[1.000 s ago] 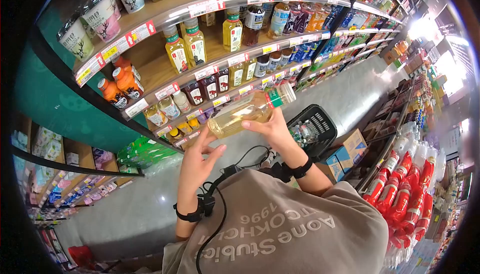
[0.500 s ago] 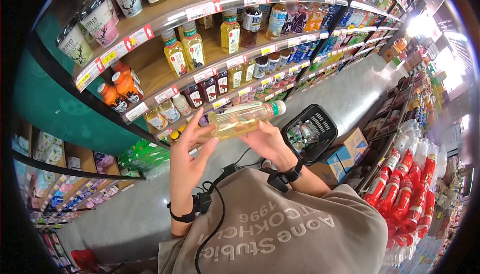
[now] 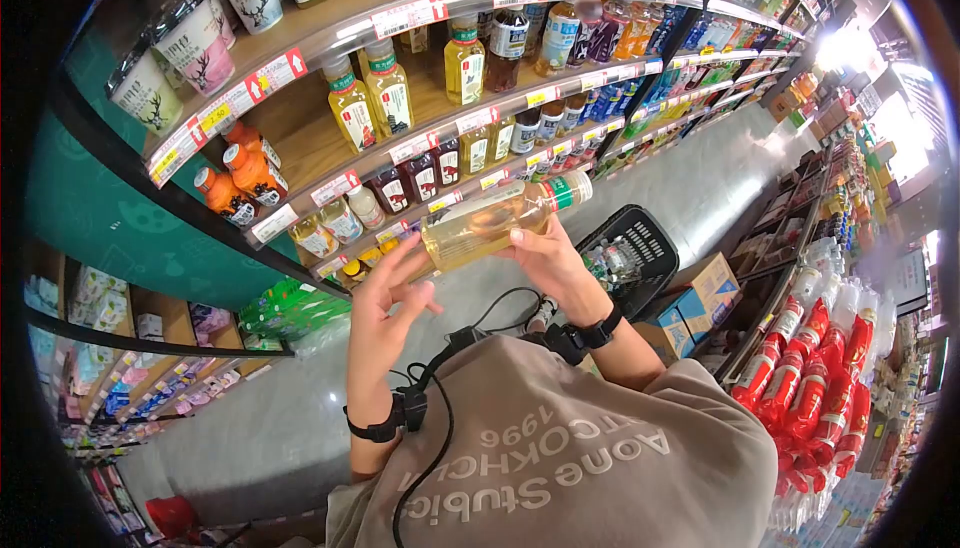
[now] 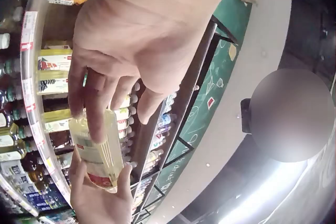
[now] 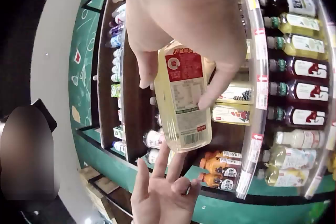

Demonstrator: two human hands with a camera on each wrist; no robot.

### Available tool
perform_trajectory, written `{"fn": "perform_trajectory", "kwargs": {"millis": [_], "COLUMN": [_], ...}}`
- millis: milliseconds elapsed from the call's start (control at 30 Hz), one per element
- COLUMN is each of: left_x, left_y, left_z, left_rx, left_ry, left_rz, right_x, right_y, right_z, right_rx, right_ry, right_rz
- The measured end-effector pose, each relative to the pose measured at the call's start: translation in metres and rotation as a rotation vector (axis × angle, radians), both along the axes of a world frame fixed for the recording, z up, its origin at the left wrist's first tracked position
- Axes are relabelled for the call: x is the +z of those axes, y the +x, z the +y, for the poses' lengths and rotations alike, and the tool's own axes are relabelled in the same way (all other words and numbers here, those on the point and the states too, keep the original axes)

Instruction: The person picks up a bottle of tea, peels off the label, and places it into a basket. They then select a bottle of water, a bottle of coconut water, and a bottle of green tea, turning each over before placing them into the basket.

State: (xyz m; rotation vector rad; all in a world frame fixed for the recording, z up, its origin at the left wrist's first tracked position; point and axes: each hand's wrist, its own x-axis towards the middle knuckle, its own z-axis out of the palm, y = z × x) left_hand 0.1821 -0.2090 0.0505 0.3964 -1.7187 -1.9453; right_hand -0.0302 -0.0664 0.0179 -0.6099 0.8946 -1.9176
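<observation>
A clear bottle of pale yellow drink (image 3: 480, 226) with a green-and-white neck and a white cap lies nearly level in front of the person's chest. The right hand (image 3: 556, 266) grips it near the cap end, thumb on one side and fingers on the other. At the bottle's base, the left hand (image 3: 385, 310) has its fingers extended, fingertips right at the bottom edge. In the right wrist view, the bottle's back label (image 5: 189, 92) shows a red panel, small print and a barcode. The left wrist view shows the left fingers (image 4: 97, 113) overlapping the bottle's base.
Curved store shelves (image 3: 300, 138) of bottled drinks stand ahead, with similar yellow bottles (image 3: 352, 108) on the middle tier. A black shopping basket (image 3: 650, 248) with bottles inside sits on the floor to the right. Red-and-clear packages (image 3: 800, 378) hang at the right; cartons (image 3: 700, 298) lie beside the basket.
The bottle was lowered slightly and turned half a second ago, then came up again with its cap end moving right. The right hand keeps its hold; the left fingers stay at the base.
</observation>
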Motion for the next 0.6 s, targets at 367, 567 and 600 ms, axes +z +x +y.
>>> {"fn": "perform_trajectory", "kwargs": {"millis": [367, 567, 600], "left_x": [0.018, -0.004, -0.009], "left_y": [0.008, 0.007, 0.007], "left_z": [-0.007, -0.012, -0.014], "left_rx": [0.119, 0.054, 0.033], "left_ry": [-0.093, -0.080, -0.068], "left_rz": [-0.016, -0.065, -0.068], "right_x": [-0.019, -0.021, -0.022], "right_y": [0.018, 0.005, -0.003], "right_z": [-0.008, -0.006, -0.006], "right_rx": [0.087, 0.121, 0.143], "right_ry": [0.000, 0.098, 0.133], "right_rz": [-0.189, -0.021, 0.077]}}
